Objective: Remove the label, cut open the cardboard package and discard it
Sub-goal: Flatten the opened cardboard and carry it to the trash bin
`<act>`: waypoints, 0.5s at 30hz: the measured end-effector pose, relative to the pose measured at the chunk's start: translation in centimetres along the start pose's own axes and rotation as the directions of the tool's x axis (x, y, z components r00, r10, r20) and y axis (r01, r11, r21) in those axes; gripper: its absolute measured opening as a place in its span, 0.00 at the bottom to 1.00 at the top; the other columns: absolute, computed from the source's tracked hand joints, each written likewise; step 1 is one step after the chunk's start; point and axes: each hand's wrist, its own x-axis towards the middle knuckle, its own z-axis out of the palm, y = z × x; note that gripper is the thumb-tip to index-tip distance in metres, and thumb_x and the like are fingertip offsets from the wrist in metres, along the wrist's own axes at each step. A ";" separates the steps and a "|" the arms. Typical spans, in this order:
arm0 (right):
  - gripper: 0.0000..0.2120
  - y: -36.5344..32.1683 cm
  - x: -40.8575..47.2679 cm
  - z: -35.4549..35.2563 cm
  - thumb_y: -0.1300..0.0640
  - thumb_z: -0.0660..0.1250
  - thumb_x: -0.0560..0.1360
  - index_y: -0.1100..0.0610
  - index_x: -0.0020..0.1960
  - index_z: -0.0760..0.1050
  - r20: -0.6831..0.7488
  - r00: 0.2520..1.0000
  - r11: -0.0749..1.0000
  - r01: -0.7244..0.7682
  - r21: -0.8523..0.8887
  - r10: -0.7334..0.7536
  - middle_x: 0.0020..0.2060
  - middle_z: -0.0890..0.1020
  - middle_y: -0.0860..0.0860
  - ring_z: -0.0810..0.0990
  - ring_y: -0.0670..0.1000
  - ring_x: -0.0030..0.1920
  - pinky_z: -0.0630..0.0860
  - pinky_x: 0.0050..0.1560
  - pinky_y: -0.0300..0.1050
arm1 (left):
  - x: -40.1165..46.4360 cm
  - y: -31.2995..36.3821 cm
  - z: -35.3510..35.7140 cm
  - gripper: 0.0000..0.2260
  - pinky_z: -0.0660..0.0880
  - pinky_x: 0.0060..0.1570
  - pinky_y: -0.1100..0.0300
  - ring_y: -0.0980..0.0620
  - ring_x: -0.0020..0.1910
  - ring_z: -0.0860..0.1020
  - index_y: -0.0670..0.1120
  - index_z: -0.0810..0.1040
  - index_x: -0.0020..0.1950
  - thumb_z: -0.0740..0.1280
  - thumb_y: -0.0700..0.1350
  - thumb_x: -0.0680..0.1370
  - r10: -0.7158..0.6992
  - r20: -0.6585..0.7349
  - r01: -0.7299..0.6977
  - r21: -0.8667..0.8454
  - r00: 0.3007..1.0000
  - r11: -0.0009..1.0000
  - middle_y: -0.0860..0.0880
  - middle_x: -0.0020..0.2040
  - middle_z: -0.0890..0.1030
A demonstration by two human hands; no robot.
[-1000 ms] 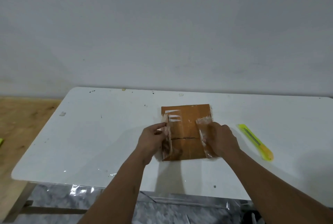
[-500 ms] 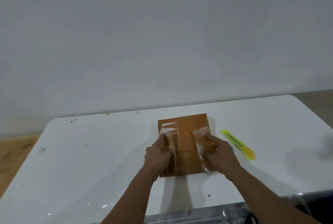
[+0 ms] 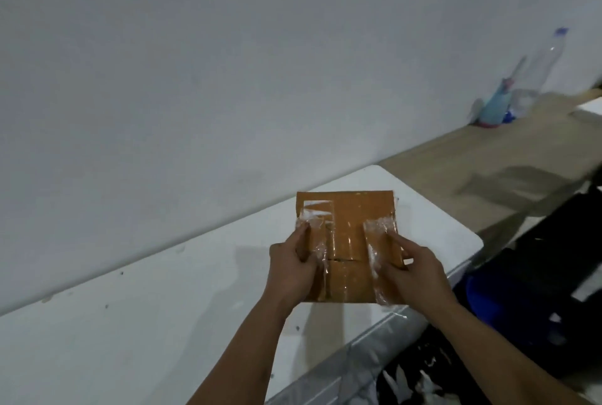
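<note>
A flat brown cardboard package (image 3: pixel 350 228) with clear tape strips and a cut across its middle is held up over the right end of the white table (image 3: pixel 130 323). My left hand (image 3: pixel 290 269) grips its left edge, thumb on the front over loose tape. My right hand (image 3: pixel 413 269) grips its right edge, fingers on the crinkled tape there. The yellow cutter is hidden or out of frame.
Right of the table a dark bag or bin (image 3: pixel 537 290) with blue and black items sits on the floor. By the wall at far right stand a clear plastic bottle (image 3: pixel 537 75) and a light blue object (image 3: pixel 495 104). The wall is close behind the table.
The package has been lifted off the table with both hands and carried toward the table's right end. The view has swung right, and the yellow cutter has left the frame.
</note>
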 end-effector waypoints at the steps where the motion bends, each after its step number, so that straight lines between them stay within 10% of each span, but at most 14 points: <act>1: 0.28 0.9 -0.3 -2.1 0.60 0.73 0.72 0.49 0.70 0.71 -0.026 0.999 1.000 -0.021 0.014 0.021 0.41 0.77 0.35 0.78 0.36 0.40 0.71 0.35 0.27 | 0.2 1.0 2.2 0.27 0.79 0.60 0.50 0.52 0.57 0.81 0.63 0.69 0.74 0.70 0.48 0.76 0.014 0.040 -0.015 0.016 0.999 1.000 0.49 0.63 0.78; 11: 0.31 11.8 -3.7 -17.1 0.55 0.73 0.73 0.43 0.72 0.66 -0.167 0.964 0.977 -0.197 0.080 0.208 0.44 0.75 0.37 0.76 0.37 0.40 0.69 0.34 0.29 | -1.8 6.0 20.3 0.28 0.78 0.63 0.47 0.49 0.61 0.79 0.64 0.69 0.73 0.72 0.49 0.75 0.067 0.270 -0.083 0.049 0.960 0.995 0.49 0.66 0.76; 15: 0.32 16.7 -5.7 -20.3 0.54 0.73 0.73 0.44 0.73 0.65 -0.141 0.941 0.948 -0.293 0.122 0.309 0.48 0.74 0.39 0.76 0.42 0.46 0.79 0.52 0.50 | -3.5 5.5 26.2 0.27 0.77 0.63 0.46 0.48 0.62 0.78 0.66 0.68 0.73 0.72 0.52 0.76 0.007 0.359 -0.046 0.100 0.933 0.994 0.48 0.67 0.74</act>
